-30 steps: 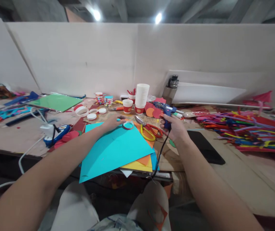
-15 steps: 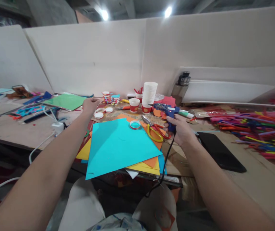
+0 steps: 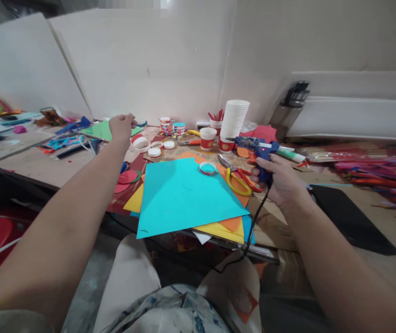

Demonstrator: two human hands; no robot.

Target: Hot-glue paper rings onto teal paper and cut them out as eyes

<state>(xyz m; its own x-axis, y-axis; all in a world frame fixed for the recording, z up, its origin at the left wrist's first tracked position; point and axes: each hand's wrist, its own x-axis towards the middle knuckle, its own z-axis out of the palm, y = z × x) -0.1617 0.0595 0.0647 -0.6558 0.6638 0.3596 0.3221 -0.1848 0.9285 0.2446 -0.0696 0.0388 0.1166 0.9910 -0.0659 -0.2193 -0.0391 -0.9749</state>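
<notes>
My right hand (image 3: 283, 180) is wrapped round the handle of a blue hot glue gun (image 3: 264, 150), whose nozzle points left towards the paper cups and whose black cord (image 3: 257, 217) hangs off the table edge. Yellow- and red-handled scissors (image 3: 238, 181) lie just left of that hand. My left hand (image 3: 123, 126) is raised over the green sheet (image 3: 97, 130), its fingers pinched together; anything between them is too small to make out. A turquoise paper sheet (image 3: 184, 199) lies in front of me on orange and yellow sheets, with a cut cup ring (image 3: 207, 168) on it.
White cut rings (image 3: 154, 151) lie beyond the sheets, near small decorated cup pieces (image 3: 179, 128). A stack of paper cups (image 3: 235, 118) stands by the partition. A black phone-like slab (image 3: 354, 219) and colourful pipe cleaners (image 3: 381, 171) are at right. Red discs (image 3: 128, 177) lie left.
The view has swung left and down. My left hand has moved farther left and away, uncovering more rings. My right hand keeps hold of the glue gun in about the same place.
</notes>
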